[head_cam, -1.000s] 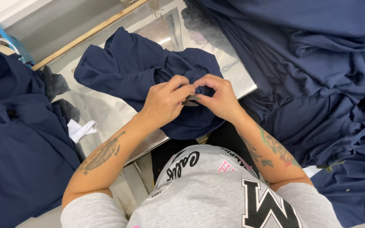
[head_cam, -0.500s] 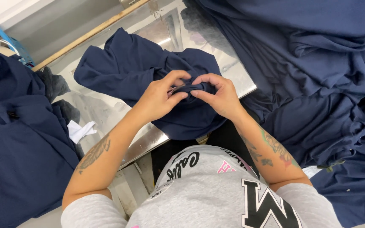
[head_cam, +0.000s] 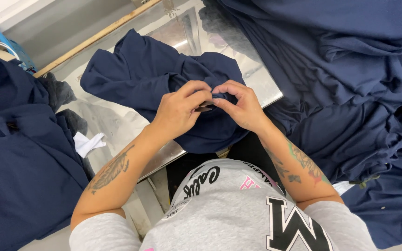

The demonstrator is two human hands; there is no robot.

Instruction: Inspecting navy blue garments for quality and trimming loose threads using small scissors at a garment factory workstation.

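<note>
Head view | left hand (head_cam: 180, 109) and right hand (head_cam: 240, 107) pinch one fold of the navy garment (head_cam: 150, 79), fingertips meeting | garment bunched on the metal surface (head_cam: 117, 128) | best kept taut, grip close together, piles of navy cloth (head_cam: 350, 69) kept apart.

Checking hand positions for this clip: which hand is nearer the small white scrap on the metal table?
Left. The left hand is closer to the white scrap, which lies to its lower left; the right hand is farther away, beyond the left.
</note>
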